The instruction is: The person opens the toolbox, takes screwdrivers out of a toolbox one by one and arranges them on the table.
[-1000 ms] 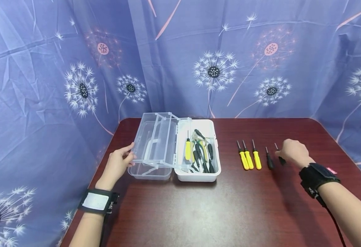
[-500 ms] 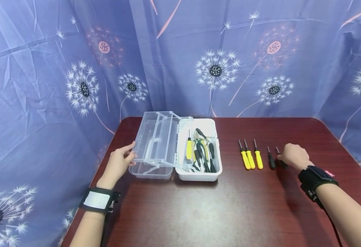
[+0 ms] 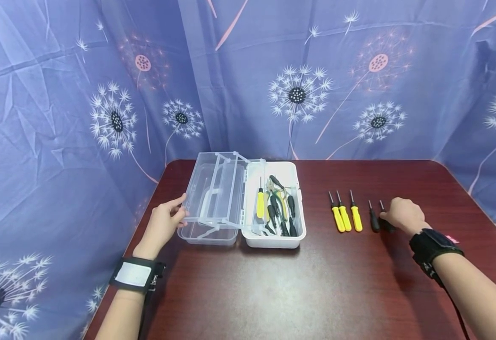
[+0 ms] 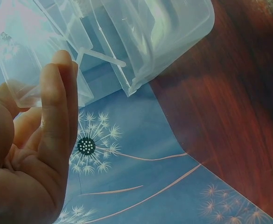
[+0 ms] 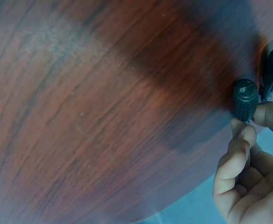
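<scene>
The right hand pinched a black screwdriver right of the box. The left hand, fingers straight, touched its lid.

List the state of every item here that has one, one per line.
Toolbox: open, holding pliers and screwdrivers.
Clear lid: swung open to the left, left hand touching its edge.
Three yellow screwdrivers: lying flat on the table, untouched.
Left black screwdriver: lying flat, free.
Right black screwdriver: pinched at the handle by the right hand.
</scene>
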### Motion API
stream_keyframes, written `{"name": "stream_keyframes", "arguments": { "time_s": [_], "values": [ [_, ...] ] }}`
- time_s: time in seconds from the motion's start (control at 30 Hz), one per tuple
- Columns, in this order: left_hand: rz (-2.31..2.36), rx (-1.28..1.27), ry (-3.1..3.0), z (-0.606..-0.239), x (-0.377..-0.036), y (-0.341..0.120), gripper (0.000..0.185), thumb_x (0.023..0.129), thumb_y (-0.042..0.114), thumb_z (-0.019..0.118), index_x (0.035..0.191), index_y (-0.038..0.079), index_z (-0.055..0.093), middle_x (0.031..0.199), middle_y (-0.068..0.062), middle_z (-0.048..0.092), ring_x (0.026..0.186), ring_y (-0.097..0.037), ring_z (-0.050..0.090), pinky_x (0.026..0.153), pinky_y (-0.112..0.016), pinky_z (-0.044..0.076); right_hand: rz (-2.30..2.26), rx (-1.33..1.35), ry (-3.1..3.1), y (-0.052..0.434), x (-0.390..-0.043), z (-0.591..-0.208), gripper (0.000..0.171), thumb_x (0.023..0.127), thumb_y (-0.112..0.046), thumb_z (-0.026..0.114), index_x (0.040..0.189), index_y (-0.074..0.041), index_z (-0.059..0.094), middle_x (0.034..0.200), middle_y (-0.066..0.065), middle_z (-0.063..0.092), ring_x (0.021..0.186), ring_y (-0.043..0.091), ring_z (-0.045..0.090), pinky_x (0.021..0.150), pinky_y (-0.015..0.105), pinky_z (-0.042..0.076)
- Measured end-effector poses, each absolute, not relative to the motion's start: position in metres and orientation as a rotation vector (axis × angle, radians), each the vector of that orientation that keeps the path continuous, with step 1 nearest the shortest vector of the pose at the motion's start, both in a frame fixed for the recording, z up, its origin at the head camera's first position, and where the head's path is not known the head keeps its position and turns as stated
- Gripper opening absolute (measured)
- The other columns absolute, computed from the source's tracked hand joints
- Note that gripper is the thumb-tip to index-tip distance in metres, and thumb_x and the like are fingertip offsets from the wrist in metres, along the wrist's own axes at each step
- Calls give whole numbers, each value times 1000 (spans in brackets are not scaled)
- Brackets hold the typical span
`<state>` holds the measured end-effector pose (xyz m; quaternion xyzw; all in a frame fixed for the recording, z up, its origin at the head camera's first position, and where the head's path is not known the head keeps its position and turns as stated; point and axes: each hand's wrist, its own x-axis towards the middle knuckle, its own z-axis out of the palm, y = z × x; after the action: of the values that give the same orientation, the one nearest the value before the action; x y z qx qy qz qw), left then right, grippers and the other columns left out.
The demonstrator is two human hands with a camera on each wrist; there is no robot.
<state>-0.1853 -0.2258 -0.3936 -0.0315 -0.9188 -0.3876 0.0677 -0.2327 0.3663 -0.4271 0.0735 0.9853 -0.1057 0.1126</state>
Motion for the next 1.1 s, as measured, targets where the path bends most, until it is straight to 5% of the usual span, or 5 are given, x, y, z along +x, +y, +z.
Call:
{"name": "stream_keyframes", "arguments": {
  "time_s": [0.87,1.1],
  "values": [
    [-1168,-96,-2773,-392,-185,-226,44,94,7,54,138,3,50,92,-21,73,63,-14,69,62,-25,58,-417,189,3056,366,-223,-422,55,95,-44,47,48,-15,42,47,-5,33,45,17,40,43,29,29],
    [-1166,-105,-2773,-393,-185,-226,44,94,7,54,138,3,50,92,-21,73,63,-14,69,62,-26,59,-479,112,3087,350,-225,-412,48,94,-42,49,62,-8,62,52,0,52,52,20,49,45,29,32]
  ]
}}
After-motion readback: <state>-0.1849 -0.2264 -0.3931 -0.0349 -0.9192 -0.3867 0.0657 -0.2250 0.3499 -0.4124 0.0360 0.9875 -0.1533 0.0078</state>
